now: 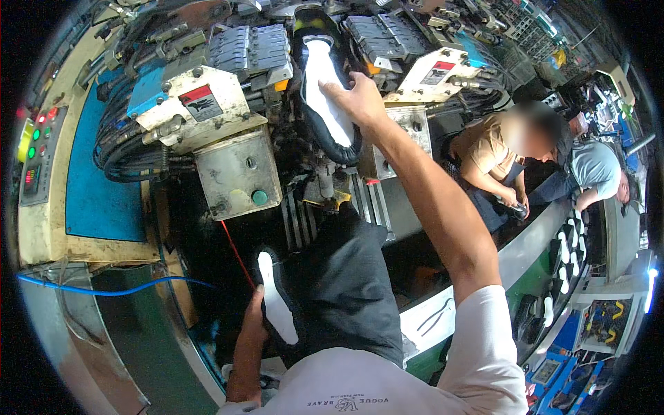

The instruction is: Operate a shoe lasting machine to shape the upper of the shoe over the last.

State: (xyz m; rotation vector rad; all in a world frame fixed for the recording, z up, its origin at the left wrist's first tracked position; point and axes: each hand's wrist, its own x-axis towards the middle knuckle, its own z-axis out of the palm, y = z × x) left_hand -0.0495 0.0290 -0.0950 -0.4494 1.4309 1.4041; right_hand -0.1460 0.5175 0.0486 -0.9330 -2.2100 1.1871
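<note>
In the machine's middle a black shoe upper [322,131] sits with its white insole board [332,104] facing up. My right hand [360,100] grips its right edge, thumb lying on the white board and fingers over the far side. Low by my left thigh, my left hand [257,308] holds a second black shoe upper [290,328], also showing a white insole board [275,297]. Most of the left fingers are hidden behind that shoe.
Ridged metal clamp blocks [250,52] flank the upper in the machine. A control panel [41,152] with lit buttons stands left. At right, a green conveyor [529,283] carries several shoe uppers; two other people sit beyond. Pliers [436,318] lie near my right side.
</note>
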